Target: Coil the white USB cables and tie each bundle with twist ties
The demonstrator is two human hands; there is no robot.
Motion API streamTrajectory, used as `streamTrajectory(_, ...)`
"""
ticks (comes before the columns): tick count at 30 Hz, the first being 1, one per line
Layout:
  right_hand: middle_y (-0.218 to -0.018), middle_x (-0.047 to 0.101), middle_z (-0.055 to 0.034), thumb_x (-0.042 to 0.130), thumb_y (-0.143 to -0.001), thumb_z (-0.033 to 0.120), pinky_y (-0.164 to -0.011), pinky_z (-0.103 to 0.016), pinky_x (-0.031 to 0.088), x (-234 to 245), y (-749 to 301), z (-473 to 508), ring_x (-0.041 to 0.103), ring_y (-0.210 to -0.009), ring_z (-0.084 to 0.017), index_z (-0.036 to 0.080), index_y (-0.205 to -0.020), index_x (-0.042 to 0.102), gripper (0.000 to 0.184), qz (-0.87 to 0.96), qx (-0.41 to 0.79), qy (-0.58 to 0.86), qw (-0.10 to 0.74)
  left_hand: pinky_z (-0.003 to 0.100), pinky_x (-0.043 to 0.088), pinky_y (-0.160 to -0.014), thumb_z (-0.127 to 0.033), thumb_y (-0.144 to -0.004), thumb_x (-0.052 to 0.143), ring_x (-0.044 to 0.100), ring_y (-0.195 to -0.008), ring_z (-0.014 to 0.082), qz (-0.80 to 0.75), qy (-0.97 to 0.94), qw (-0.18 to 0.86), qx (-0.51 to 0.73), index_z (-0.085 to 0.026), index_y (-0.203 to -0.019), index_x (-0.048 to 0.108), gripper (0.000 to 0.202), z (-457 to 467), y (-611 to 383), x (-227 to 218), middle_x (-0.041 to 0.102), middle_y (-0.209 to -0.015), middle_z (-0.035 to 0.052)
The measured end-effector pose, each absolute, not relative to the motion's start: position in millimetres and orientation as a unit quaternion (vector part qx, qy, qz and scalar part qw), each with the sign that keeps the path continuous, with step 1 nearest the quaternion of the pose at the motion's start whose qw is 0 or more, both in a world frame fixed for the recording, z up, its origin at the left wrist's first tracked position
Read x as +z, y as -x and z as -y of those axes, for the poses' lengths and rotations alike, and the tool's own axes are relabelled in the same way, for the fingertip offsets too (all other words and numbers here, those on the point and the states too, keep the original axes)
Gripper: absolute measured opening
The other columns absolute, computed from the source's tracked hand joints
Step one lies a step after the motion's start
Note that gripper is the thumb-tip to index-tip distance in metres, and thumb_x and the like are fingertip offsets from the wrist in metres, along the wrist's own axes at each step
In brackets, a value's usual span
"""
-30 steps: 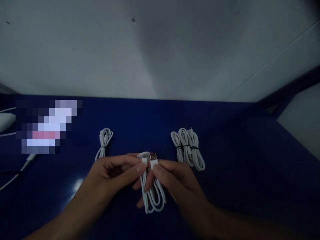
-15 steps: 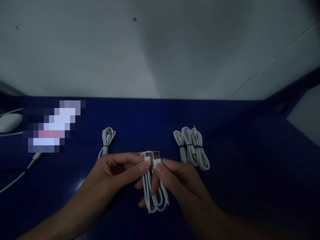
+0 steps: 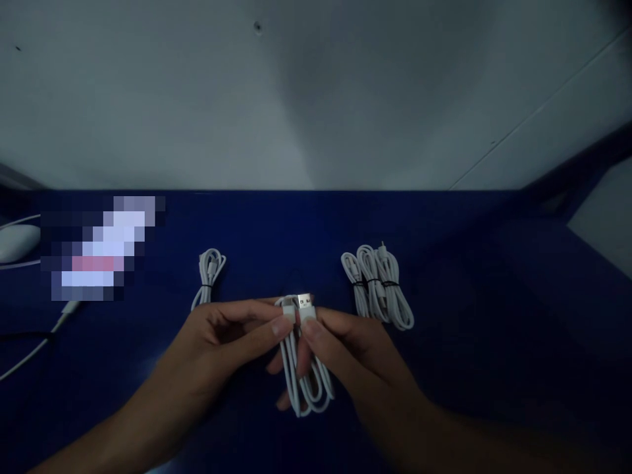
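Cable [image 3: 303, 378] pinched between left hand [image 3: 224, 339] and right hand [image 3: 353, 345] — loops dangling below fingertips.

A dark blue table [image 3: 276, 230] carried everything, its top smooth and faintly glossy. On it lay a single white cable coil [image 3: 209, 275], bound at the waist with a black tie. Well to the right of that coil, at the same depth, three more tied white coils [image 3: 378, 286] lay side by side, touching one another. Far to the left of the single coil, at the table's edge, sat a white rounded object [image 3: 18, 241]. Left of the coil and nearer, a thin white lead [image 3: 37, 342] trailed across the top, crossed by a dark wire [image 3: 22, 336].
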State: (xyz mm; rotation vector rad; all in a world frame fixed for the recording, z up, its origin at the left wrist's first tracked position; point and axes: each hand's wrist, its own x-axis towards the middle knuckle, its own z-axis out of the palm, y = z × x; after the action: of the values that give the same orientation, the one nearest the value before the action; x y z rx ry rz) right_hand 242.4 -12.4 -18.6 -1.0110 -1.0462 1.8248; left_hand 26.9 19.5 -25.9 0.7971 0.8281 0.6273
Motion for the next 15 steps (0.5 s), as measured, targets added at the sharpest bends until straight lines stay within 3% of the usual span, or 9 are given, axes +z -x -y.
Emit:
streamTrajectory(3,-0.107,0.083,-0.0057,0.060,-0.119,0.054,-0.080,-0.025,0.066,-19.2,-243.5,12.5,0.083,-0.081,-0.013,0.017,-0.090,0.074,0.050,0.419,0.716,0.400,0.389,0.029,0.066,-0.073,-0.028,-0.112,0.074,0.077,-0.076,0.0184,-0.391,-0.372,0.789,0.294,-0.025,-0.115,0.093,0.020,-20.5,-27.9,-24.3,0.075,-0.084,0.0025)
streamTrajectory(9,-0.105,0.082,-0.0055,0.060,-0.119,0.054,-0.081,-0.026,0.067,-17.6,-242.5,11.7,0.082,-0.081,-0.013,0.017,-0.088,0.073,0.050,0.418,0.717,0.406,0.382,0.029,0.066,-0.076,-0.025,-0.113,0.070,0.077,-0.077,0.0178,-0.375,-0.384,0.791,0.295,-0.023,-0.101,0.093,0.026,-21.3,-28.3,-21.7,0.075,-0.085,0.0028)
streamTrajectory(15,-0.103,0.082,-0.0060,0.060,-0.119,0.056,-0.081,-0.030,0.065,-15.8,-243.3,10.8,0.082,-0.081,-0.015,0.017,-0.088,0.075,0.051,0.426,0.713,0.413,0.375,0.032,0.066,-0.076,-0.027,-0.113,0.072,0.077,-0.077,0.0201,-0.384,-0.380,0.790,0.289,-0.021,-0.108,0.091,0.021,-23.0,-29.3,-22.6,0.074,-0.084,0.0032)
